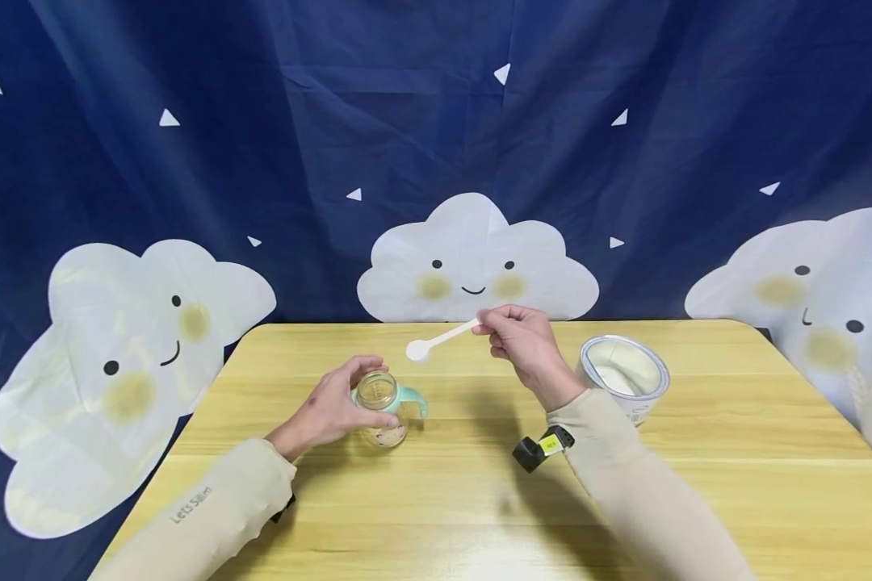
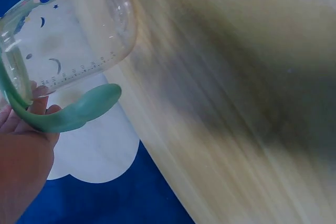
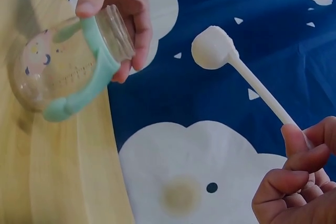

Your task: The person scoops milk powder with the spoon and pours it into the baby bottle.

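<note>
My left hand point(image 1: 337, 407) grips a clear baby bottle point(image 1: 388, 436) around its neck, thumb on the near side. The bottle stands upright on the table with its mouth uncovered. Mint-green handles point(image 2: 79, 111) are fitted to it, and measuring marks and small moons are printed on its wall. To the right, my right hand point(image 1: 525, 345) pinches the end of a white long-handled scoop point(image 3: 262, 90) between thumb and fingers. The scoop's bowl point(image 3: 211, 49) looks filled with pale powder. It is held in the air, above and to the right of the bottle mouth.
An uncovered can point(image 1: 635, 411) with pale powder inside stands at the right, beside and partly behind my right forearm. Both things rest on a light wooden table point(image 1: 436, 500). Behind its far edge hangs a dark blue curtain point(image 1: 407, 121) with smiling clouds.
</note>
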Demonstrator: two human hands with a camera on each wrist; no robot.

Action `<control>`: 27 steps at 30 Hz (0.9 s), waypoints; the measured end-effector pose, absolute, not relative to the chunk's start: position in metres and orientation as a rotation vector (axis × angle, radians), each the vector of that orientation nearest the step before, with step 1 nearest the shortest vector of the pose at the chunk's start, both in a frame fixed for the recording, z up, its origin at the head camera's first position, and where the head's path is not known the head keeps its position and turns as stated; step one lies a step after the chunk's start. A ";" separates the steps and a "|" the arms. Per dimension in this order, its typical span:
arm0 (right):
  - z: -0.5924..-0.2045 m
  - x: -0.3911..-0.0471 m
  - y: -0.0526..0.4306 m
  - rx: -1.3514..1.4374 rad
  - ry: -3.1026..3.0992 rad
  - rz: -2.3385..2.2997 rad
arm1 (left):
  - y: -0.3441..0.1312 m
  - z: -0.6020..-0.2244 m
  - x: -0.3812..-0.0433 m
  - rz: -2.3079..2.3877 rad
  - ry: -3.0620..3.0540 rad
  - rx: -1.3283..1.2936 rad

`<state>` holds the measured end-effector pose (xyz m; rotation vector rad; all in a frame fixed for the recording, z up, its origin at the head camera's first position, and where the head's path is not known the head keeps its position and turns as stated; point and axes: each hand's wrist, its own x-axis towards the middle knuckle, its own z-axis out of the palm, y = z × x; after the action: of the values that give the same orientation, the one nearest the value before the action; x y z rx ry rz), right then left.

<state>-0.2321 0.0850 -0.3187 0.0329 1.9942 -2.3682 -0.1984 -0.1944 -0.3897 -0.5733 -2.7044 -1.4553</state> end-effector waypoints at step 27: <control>-0.343 -0.231 0.047 0.059 1.942 -2.332 | -0.199 -0.406 -0.197 -1.486 -2.663 -0.456</control>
<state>-0.2306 0.0466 -0.3427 0.0588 1.9418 -2.3322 -0.1973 -0.1991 -0.4058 -0.4563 -2.6630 -1.4865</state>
